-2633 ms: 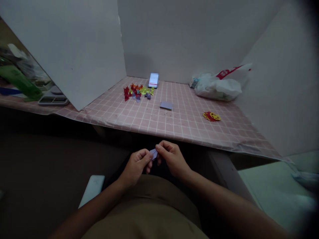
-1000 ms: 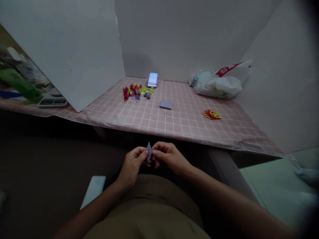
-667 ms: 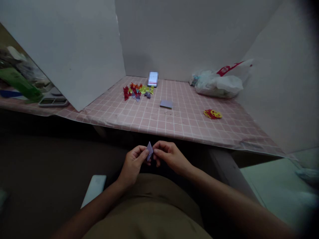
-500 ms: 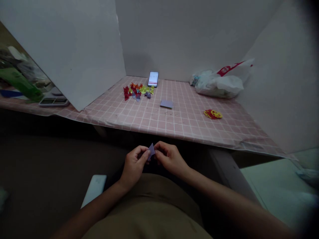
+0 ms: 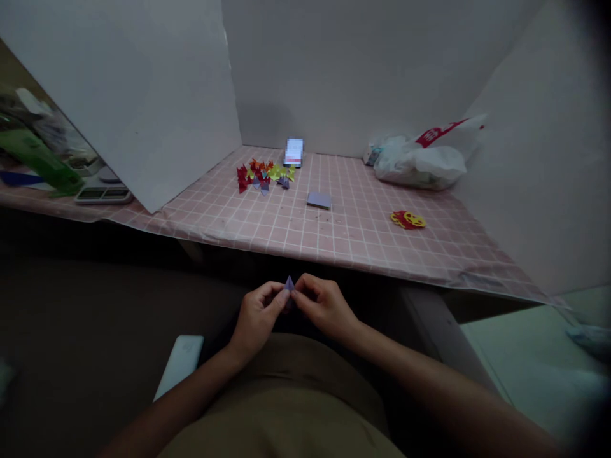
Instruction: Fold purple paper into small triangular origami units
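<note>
Between my two hands is a small folded piece of purple origami paper (image 5: 289,284), its pointed tip up, below the table's front edge. My left hand (image 5: 258,313) pinches its left side between thumb and fingers. On the right side, my right hand (image 5: 327,305) grips it with thumb and forefinger. The fingertips hide the lower part of the paper. Up on the table lies a stack of square purple paper (image 5: 319,200). Several small folded paper figures (image 5: 260,173) in red, orange, yellow and purple are grouped to its left.
A lit phone (image 5: 293,152) leans at the back of the checkered table (image 5: 363,235). Red and yellow cut-out shapes (image 5: 408,220) lie at the right, with a white plastic bag (image 5: 420,166) behind. White panels (image 5: 143,95) enclose the table. A pale flat device (image 5: 180,366) lies beside my left forearm.
The purple paper has been turned between my fingers, and its point now looks narrower and more upright. My right fingertips have moved slightly left, closer to the left ones.
</note>
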Action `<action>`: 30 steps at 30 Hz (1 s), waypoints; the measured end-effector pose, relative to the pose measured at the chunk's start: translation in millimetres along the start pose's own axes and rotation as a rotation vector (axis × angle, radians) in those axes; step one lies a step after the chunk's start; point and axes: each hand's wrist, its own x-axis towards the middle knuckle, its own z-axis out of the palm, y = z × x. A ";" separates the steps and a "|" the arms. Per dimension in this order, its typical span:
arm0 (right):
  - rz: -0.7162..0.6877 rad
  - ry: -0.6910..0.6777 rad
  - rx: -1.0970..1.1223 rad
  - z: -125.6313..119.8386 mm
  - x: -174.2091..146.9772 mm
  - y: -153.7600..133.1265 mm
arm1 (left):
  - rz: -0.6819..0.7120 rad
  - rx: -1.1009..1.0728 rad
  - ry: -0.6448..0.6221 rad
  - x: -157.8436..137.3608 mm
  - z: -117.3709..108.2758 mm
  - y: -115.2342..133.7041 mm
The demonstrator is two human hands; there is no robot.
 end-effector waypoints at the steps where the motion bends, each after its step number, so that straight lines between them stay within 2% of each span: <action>1: 0.023 -0.009 0.049 -0.3 0.5 0.5 | 0.005 0.001 0.004 0.3 -0.4 0.3; 8: 0.199 -0.112 0.347 -3.1 4.7 0.7 | -0.002 -0.026 -0.037 1.4 -2.2 -0.8; 13: 0.210 -0.096 0.410 -3.6 5.5 1.7 | -0.104 -0.109 -0.113 1.9 -1.7 -3.3; 17: 0.205 -0.099 0.404 -5.0 6.5 3.8 | -0.131 -0.125 -0.185 2.3 -0.2 -1.5; 20: 0.197 -0.049 0.336 -5.8 6.3 4.4 | -0.176 -0.162 -0.213 2.9 2.1 -0.6; 27: 0.177 0.075 0.275 -3.8 2.9 4.9 | -0.145 -0.084 -0.148 -0.4 7.6 -0.3; 30: 0.168 0.043 0.243 -5.9 3.9 2.6 | -0.122 -0.068 -0.155 -1.0 6.3 0.8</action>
